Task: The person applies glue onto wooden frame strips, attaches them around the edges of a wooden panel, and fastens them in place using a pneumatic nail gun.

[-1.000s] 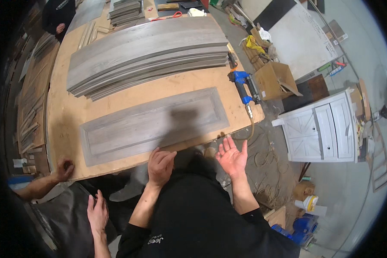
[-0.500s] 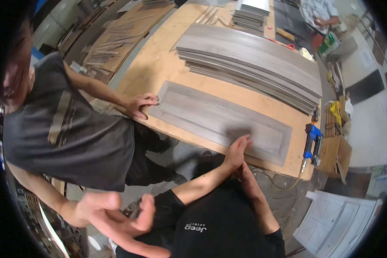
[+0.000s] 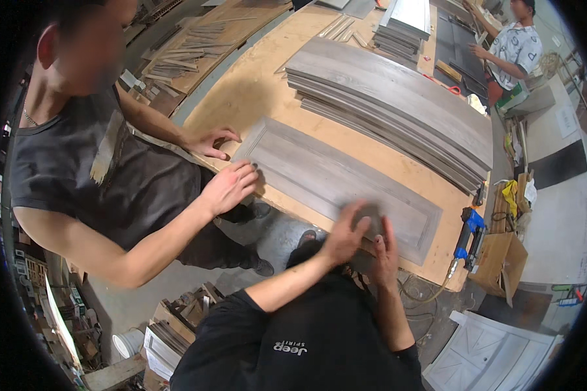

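Grey panelled door (image 3: 332,179) – flat on workbench (image 3: 248,98)

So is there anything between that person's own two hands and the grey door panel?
Nothing visible: the left hand and the right hand both rest on the grey panel at its near edge. A co-worker's hands touch its far left end.

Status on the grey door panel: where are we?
Done: grey framed panel lies flat on the plywood bench. In hand: left hand and right hand press its near edge; a co-worker's hands hold the far end. Left: stacked grey boards lie untouched behind.
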Tool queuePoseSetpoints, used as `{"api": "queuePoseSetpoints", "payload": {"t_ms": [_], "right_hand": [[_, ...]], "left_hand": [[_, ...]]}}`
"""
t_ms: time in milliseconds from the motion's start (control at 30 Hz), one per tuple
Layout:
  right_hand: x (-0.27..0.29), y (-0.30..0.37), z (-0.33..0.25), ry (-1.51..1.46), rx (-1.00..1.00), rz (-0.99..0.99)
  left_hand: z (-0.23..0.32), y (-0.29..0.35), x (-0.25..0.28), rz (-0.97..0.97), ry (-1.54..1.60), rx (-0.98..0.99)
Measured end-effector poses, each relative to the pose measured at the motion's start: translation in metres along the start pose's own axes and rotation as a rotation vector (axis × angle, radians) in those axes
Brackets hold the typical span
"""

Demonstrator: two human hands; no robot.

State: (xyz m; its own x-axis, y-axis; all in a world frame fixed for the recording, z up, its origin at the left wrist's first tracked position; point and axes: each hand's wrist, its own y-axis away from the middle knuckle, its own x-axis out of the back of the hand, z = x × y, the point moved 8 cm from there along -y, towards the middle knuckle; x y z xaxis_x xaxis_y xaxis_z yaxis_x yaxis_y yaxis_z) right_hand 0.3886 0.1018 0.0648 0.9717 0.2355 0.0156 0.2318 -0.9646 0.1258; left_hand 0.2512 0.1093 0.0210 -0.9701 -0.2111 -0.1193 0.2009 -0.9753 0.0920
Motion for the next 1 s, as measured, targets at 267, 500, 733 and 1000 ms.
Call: {"api": "queuePoseSetpoints", "payload": {"t_ms": [267,500,733,1000], "right_hand": [[0.187,0.055,0.07,0.592,-0.044,0.532],[0.198,0.052,0.086,0.777,-0.113,0.526],[0.202,0.038,0.082,0.72,-0.137,0.558],[0.181,0.0,0.072,1.055,-0.106,0.478]], "left_hand": [[0.019,-0.009,0.197,0.173,-0.91,-0.225],[0.015,-0.004,0.231,0.168,-0.965,-0.202],[0.009,-0.004,0.234,0.181,-0.917,-0.192],[0.067,-0.062,0.245,-0.035,-1.396,-0.29]]}}
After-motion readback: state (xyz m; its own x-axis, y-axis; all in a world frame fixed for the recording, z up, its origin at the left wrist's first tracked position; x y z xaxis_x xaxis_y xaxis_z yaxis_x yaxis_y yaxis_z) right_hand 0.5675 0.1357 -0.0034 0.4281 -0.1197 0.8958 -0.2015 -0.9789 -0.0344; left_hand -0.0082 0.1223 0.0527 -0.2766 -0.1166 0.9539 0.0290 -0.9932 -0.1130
